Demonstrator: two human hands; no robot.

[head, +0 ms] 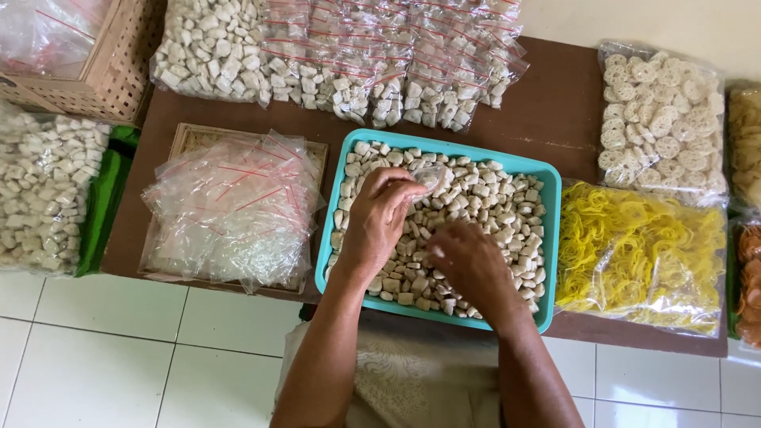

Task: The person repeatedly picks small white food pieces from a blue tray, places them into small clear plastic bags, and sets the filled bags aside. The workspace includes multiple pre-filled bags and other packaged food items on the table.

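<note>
A teal tray on the brown counter is filled with pale raw cracker pieces. Over the tray, the left hand has its grip closed on a small clear plastic bag. The right hand is down among the pieces; its grip cannot be told. Left of the tray, a wooden tray holds empty clear bags. Right of it lies a bag of yellow crackers.

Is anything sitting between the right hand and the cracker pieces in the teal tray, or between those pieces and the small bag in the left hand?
Nothing visible does. The right hand rests directly on the pale cracker pieces in the teal tray. The left hand holds the small clear bag just above the same pile.
</note>
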